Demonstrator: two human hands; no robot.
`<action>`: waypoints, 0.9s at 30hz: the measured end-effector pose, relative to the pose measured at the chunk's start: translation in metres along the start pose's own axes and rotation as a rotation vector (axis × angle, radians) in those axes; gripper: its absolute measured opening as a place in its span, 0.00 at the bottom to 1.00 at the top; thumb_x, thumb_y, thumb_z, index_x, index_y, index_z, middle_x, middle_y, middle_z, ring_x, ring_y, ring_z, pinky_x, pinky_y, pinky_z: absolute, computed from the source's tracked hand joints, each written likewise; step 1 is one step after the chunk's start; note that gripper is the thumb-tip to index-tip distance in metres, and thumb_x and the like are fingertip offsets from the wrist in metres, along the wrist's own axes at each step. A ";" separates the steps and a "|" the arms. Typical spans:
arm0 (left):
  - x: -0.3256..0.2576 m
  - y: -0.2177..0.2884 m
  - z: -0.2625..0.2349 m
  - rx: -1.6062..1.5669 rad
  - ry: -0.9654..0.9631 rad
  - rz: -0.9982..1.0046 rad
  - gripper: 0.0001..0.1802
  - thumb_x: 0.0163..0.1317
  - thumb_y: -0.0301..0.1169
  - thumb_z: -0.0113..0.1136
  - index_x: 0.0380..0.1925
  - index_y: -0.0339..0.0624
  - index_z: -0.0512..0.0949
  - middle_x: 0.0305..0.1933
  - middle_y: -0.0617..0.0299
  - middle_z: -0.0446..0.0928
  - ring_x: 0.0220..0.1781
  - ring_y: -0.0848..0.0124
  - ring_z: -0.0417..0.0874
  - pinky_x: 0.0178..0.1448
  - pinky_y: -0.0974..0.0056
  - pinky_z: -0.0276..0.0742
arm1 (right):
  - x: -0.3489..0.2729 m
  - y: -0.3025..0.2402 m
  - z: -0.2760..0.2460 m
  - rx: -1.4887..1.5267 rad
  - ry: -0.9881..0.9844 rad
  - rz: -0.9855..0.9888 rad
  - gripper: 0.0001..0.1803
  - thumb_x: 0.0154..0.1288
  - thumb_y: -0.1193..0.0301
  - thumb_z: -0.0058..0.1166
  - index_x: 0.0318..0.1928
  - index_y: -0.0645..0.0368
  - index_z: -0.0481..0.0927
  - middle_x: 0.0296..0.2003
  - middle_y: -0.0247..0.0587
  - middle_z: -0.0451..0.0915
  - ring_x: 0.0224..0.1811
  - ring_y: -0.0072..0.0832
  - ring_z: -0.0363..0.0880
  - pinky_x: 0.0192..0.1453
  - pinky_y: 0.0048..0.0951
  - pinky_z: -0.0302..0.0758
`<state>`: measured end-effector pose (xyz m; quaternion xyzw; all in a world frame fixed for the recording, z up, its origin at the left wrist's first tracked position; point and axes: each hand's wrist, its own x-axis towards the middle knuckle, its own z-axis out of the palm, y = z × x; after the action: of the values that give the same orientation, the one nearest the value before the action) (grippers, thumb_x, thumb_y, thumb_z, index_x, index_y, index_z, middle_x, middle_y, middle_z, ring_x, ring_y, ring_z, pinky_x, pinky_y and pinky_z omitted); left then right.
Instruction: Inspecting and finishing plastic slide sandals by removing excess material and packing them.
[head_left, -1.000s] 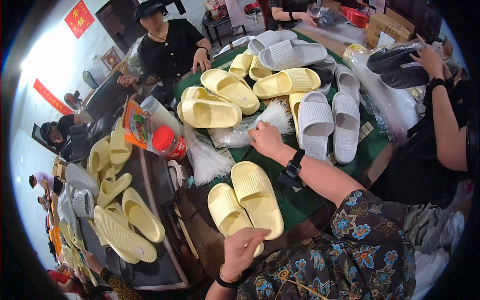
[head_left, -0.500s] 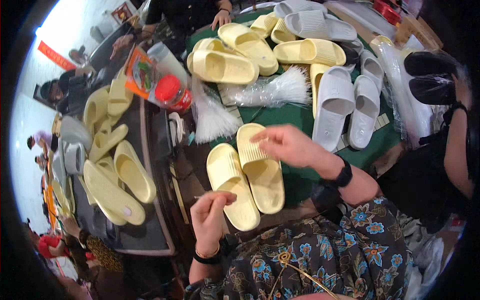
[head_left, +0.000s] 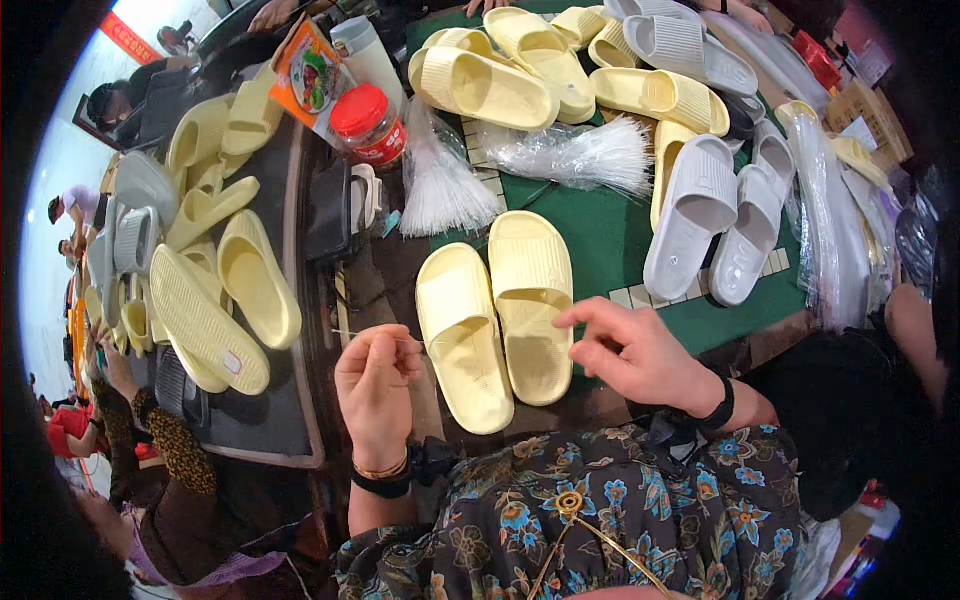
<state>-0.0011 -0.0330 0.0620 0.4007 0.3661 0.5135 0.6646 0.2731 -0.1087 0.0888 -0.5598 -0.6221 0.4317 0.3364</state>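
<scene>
A pair of pale yellow slide slippers lies side by side in front of me, toes away: the left slipper (head_left: pixel 468 385) and the right slipper (head_left: pixel 538 350). My left hand (head_left: pixel 378 385) is closed in a pinch beside the left slipper, with a thin white plastic strand (head_left: pixel 345 332) sticking out from its fingertips. Over the right edge of the right slipper is my right hand (head_left: pixel 635 350), index finger stretched out and the others loosely bent, nothing visible in it. Beyond the slippers lie two bundles of similar white strands, one upright bundle (head_left: pixel 445 185) and one sideways bundle (head_left: pixel 590 158).
More yellow slippers (head_left: pixel 490 88) and grey slippers (head_left: pixel 690 215) cover the far side of the green table (head_left: pixel 610 250). A red-lidded jar (head_left: pixel 370 125) stands at the far left. Further slippers (head_left: pixel 215 315) are heaped on a dark surface at left, where another person's hand (head_left: pixel 120 360) reaches in.
My right hand has drawn back from the right slipper's strap toward its heel. My left hand has moved left, off the left slipper. The view has shifted a little.
</scene>
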 end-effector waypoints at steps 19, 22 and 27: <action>-0.006 -0.004 -0.005 -0.159 0.056 -0.162 0.13 0.75 0.33 0.48 0.43 0.35 0.78 0.31 0.63 0.78 0.29 0.77 0.74 0.32 0.72 0.68 | -0.002 -0.010 0.006 -0.242 0.169 -0.407 0.05 0.59 0.73 0.62 0.31 0.60 0.80 0.24 0.41 0.76 0.22 0.37 0.76 0.25 0.33 0.72; -0.006 -0.010 -0.002 -0.127 0.061 -0.217 0.13 0.74 0.33 0.49 0.41 0.34 0.78 0.30 0.63 0.78 0.28 0.77 0.74 0.31 0.73 0.69 | -0.009 -0.002 0.014 -0.442 0.104 -0.428 0.07 0.56 0.71 0.63 0.27 0.56 0.78 0.22 0.38 0.74 0.22 0.37 0.77 0.26 0.35 0.75; -0.009 -0.026 -0.001 0.134 0.028 -0.387 0.13 0.73 0.33 0.50 0.34 0.37 0.79 0.26 0.66 0.77 0.24 0.79 0.72 0.29 0.73 0.67 | -0.024 0.018 0.028 -0.589 -0.110 -0.264 0.11 0.61 0.67 0.58 0.25 0.58 0.76 0.24 0.40 0.77 0.24 0.40 0.80 0.27 0.38 0.77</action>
<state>0.0062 -0.0454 0.0380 0.3592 0.4788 0.3564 0.7174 0.2587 -0.1368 0.0622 -0.5234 -0.8047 0.2156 0.1790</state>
